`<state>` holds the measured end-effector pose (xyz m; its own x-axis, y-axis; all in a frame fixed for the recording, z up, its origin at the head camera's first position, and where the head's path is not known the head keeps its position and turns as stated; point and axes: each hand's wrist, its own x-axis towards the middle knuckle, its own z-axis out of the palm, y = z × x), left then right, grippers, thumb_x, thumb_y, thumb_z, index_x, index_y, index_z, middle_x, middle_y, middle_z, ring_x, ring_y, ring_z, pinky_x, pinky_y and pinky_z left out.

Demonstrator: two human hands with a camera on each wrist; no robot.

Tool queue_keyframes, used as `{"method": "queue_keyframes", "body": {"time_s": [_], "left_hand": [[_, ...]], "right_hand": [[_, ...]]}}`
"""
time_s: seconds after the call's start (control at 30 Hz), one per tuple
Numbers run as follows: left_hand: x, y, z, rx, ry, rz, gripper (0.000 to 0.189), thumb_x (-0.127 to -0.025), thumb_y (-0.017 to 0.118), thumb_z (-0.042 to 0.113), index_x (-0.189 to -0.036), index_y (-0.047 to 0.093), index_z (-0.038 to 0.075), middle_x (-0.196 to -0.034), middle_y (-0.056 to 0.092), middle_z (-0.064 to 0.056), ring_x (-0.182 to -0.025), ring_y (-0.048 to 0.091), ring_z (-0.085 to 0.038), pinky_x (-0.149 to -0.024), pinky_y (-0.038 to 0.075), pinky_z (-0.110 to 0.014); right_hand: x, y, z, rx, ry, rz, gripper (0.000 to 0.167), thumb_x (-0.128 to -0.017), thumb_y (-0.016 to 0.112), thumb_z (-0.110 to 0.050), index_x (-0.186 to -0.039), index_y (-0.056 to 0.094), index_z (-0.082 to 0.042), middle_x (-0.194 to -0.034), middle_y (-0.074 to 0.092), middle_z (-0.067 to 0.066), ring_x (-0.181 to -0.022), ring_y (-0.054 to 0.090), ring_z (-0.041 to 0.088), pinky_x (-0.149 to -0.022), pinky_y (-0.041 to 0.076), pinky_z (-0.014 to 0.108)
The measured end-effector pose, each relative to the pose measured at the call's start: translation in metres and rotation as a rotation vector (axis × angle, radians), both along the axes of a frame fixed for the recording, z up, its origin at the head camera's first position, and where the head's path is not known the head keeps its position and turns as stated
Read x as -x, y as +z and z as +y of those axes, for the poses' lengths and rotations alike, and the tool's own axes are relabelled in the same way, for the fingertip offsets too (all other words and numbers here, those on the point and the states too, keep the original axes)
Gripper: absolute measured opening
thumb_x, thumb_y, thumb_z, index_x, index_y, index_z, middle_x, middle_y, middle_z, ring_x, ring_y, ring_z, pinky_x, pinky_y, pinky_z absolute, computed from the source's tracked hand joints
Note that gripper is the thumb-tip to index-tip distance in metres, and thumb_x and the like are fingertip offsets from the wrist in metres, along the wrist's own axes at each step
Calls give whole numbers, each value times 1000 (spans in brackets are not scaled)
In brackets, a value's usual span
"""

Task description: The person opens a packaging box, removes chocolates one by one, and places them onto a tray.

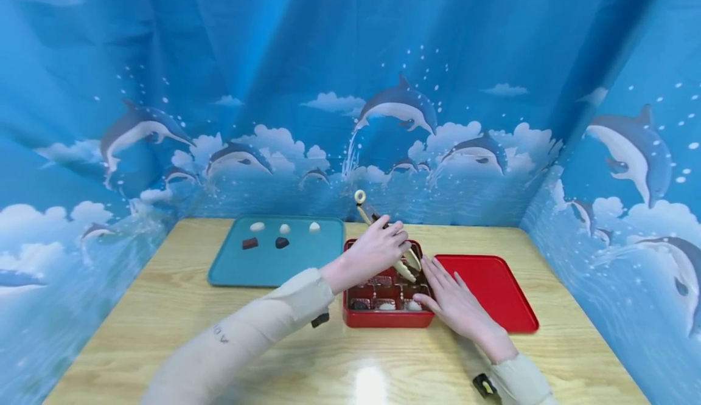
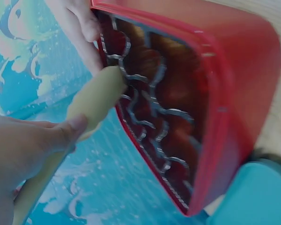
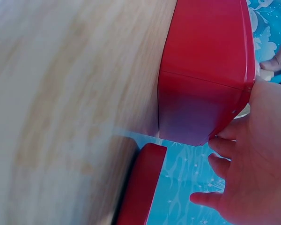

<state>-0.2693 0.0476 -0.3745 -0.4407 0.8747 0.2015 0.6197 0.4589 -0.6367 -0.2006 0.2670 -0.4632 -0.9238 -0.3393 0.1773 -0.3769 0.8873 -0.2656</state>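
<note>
My left hand point(image 1: 378, 250) grips cream tongs point(image 1: 405, 269) from above. Their tips reach down into the right part of a red box point(image 1: 386, 320); whether they hold anything between them is hidden. A clear divided insert point(image 2: 154, 86) lines the box. In its front row sit a dark chocolate point(image 1: 359, 304) and two white chocolates point(image 1: 386, 306). My right hand point(image 1: 457, 301) rests on the box's right rim, its fingers extended, as the right wrist view point(image 3: 253, 154) also has it beside the box wall.
On the left lies a teal tray point(image 1: 235, 271) with three white chocolates point(image 1: 285, 228) and two dark chocolates point(image 1: 249, 243) towards its back. A flat red lid or tray point(image 1: 493, 283) lies right of the box. A dolphin-printed curtain point(image 1: 306, 89) stands behind the wooden table point(image 1: 306, 362).
</note>
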Motion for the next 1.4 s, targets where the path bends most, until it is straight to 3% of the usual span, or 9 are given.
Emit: {"method": "queue_keyframes", "body": {"time_s": [0.27, 0.43, 0.6, 0.77, 1.0, 1.2, 1.4], "left_hand": [[5, -12, -24, -151, -32, -24, 38, -97, 67, 31, -135, 66, 26, -122, 67, 8, -114, 54, -17, -100, 40, -38], [6, -12, -41, -270, -41, -7, 47, -89, 75, 42, -133, 67, 27, -120, 67, 7, -111, 55, -17, -98, 42, -38], [8, -9, -61, -331, -16, 22, 46, -90, 78, 33, -133, 66, 24, -119, 67, 5, -112, 55, -19, -97, 43, -39], [10, -5, -87, -352, 33, 1, 48, -91, 76, 35, -136, 65, 23, -120, 67, 2, -112, 55, -21, -98, 44, -42], [15, -4, -130, -373, 115, 31, 44, -91, 71, 41, -131, 68, 22, -119, 68, 1, -109, 56, -23, -94, 44, -44], [19, -6, -164, -373, 195, 9, 43, -90, 72, 37, -129, 70, 20, -116, 68, -2, -106, 56, -25, -92, 43, -45], [24, -11, -187, -333, 252, 38, 43, -85, 79, 36, -124, 73, 18, -110, 68, -3, -103, 56, -26, -90, 45, -44]], "right_hand": [[-2, 0, 1, -8, -5, -6, 80, -102, 55, -50, -159, 28, -1, -165, 26, 16, -151, 23, 40, -116, 23, 67], [-2, -1, 2, 4, 0, -1, 80, -102, 54, -51, -159, 28, -1, -165, 26, 16, -151, 23, 41, -115, 23, 67], [-1, -1, 4, 6, -11, -27, 82, -102, 53, -53, -159, 26, -1, -167, 23, 15, -152, 20, 41, -117, 20, 66], [0, -3, 5, 4, -16, -43, 84, -101, 52, -55, -160, 25, -2, -167, 22, 15, -152, 19, 41, -118, 19, 66], [0, -3, 5, 3, -18, -42, 84, -101, 51, -57, -160, 24, -2, -167, 22, 15, -152, 20, 41, -117, 19, 66], [1, -4, 4, 4, -12, -35, 82, -102, 50, -55, -160, 25, -2, -167, 22, 14, -152, 19, 40, -118, 18, 66], [1, -1, 0, 6, -4, -28, 82, -102, 52, -54, -160, 26, -2, -167, 23, 15, -152, 20, 41, -117, 20, 66]]}}
